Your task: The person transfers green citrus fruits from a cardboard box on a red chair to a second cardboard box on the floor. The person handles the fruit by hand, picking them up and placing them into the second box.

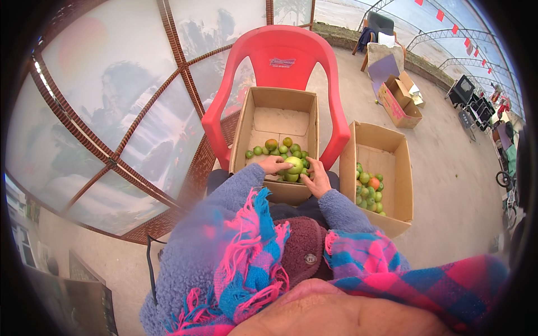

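A cardboard box [275,120] rests on the seat of a red plastic armchair [282,44] in front of me. Green tomatoes [295,148] lie in its near half, one of them tinged orange-brown. My left hand [274,165] reaches in from the left, its fingertips gripping a large pale-green tomato [295,164] above the smaller ones. On the right, my right hand [318,178] has its thumb and fingers spread around small green tomatoes at the box's near right corner. Whether it grips one is unclear.
To the right stands a second cardboard box [380,136] with green tomatoes and an orange-red one [373,182]. A folding screen [138,109] closes off the left side. Farther right are an opened carton [399,103], an armchair [379,29] and a bicycle [504,178].
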